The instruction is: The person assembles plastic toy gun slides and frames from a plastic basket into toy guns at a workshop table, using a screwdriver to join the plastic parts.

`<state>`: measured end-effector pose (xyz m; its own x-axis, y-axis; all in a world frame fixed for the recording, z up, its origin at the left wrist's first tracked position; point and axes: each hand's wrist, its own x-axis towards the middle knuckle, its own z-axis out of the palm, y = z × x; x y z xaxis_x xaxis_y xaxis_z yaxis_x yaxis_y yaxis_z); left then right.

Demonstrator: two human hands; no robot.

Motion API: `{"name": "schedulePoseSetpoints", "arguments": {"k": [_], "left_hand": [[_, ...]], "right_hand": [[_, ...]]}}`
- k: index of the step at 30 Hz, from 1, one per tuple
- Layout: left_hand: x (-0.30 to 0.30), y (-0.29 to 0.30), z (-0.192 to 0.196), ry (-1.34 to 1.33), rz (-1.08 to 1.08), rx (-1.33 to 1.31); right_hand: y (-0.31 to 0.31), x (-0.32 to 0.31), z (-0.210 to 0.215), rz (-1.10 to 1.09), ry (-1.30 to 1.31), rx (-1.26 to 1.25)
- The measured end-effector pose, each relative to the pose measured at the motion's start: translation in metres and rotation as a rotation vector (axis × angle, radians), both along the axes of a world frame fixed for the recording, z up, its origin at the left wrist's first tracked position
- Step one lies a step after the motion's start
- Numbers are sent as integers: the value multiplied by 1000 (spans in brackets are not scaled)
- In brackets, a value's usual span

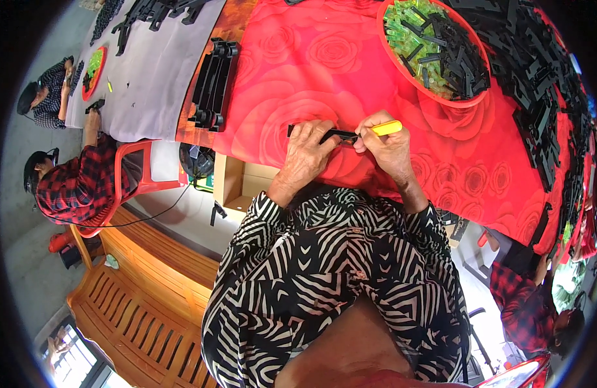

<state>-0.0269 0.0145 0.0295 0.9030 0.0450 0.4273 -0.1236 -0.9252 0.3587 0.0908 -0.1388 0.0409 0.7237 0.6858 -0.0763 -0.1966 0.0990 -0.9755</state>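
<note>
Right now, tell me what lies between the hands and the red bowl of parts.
Only bare rose-patterned red cloth lies between hands and bowl, per the head view.

Your table (pixel 182 64) fills the upper frame, draped in a red rose cloth (pixel 311 58) at centre and right and a grey cloth (pixel 149 71) at upper left. On it sit a red tray (pixel 402 58) of green and black parts, black strips (pixel 214 84) centre-left, and a black pile (pixel 538 77) along the right.
</note>
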Motion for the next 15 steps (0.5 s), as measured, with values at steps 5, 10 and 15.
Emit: {"name": "schedulePoseSetpoints", "arguments": {"k": [5,10,15], "left_hand": [[1,1,1,-11,-6,6],[0,0,1,-21,-4,5],[1,0,5,22,-30,28]], "right_hand": [[0,-1,1,4,-22,7],[1,-3,1,-1,-33,13],[4,-5,3,-29,-50,23]]}}
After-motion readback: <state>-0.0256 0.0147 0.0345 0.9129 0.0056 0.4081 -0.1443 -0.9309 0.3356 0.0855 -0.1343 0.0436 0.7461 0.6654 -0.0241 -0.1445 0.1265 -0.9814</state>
